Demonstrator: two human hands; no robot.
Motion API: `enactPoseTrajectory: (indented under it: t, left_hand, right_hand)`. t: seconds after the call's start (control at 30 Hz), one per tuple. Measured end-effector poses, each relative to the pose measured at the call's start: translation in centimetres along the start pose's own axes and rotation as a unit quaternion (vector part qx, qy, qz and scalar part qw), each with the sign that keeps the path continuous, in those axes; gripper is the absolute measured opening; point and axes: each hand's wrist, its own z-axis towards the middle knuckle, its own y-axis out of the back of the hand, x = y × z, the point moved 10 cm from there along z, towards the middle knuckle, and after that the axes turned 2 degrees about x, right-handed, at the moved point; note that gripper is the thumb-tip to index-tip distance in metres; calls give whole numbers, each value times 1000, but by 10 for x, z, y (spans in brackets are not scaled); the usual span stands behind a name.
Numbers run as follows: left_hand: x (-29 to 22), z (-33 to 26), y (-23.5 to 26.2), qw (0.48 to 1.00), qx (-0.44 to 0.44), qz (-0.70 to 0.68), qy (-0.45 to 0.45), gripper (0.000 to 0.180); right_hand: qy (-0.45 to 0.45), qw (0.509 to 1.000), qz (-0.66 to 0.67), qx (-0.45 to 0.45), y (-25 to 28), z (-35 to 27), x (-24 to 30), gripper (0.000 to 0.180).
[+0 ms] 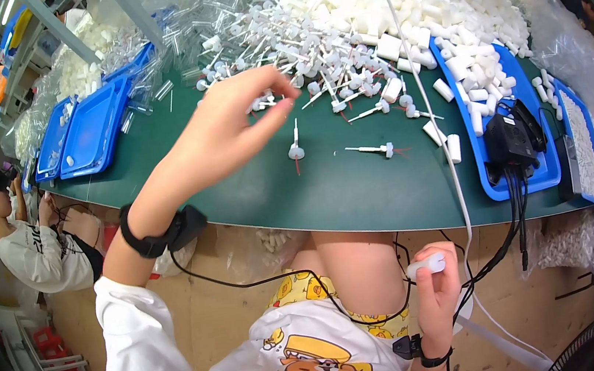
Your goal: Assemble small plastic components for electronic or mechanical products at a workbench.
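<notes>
Your left hand point(233, 115), grip unclear, curled fingers over the flat dark-green table point(253, 191) while, off its near edge, your right hand point(440, 288) grasped a white plastic-looking cylinder point(424, 267).

A short white cylinder point(424, 268) sits roughly crosswise, gripped between thumb and fingers of the right hand point(439, 288), off the near edge of the worktop point(269, 198). Near the left hand point(229, 119), thin-stemmed parts point(318, 53) with pale, rounded heads and red wires lie heaped at odd angles; two (one stem pointing away, the other leftward) lie apart in front.
</notes>
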Motion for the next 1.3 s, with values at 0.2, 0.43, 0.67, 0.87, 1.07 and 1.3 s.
enactPoseTrajectory:
  t: [0.2, 0.43, 0.67, 0.87, 1.07, 1.3]
  left_hand:
    - [-12, 96, -45, 966, -21, 203, -160, 23]
    - [77, 197, -94, 950, 13, 311, 5, 56]
    - [96, 240, -134, 940, 92, 310, 109, 76]
    - [72, 250, -170, 944, 184, 245, 119, 84]
    - [47, 235, -185, 940, 213, 258, 71, 73]
    - [13, 198, -208, 917, 316, 244, -11, 57]
  right_hand:
    - [9, 999, -52, 15, 0, -13, 3, 15]
    - [-2, 996, -86, 11, 15, -34, 9, 13]
    - [-6, 997, -69, -28, 35, -36, 1, 13]
    - [-14, 997, -66, -39, 38, -32, -2, 12]
    - [-10, 997, -63, -32, 37, -29, -5, 12]
    - [-10, 998, -62, -20, 32, -20, -5, 13]
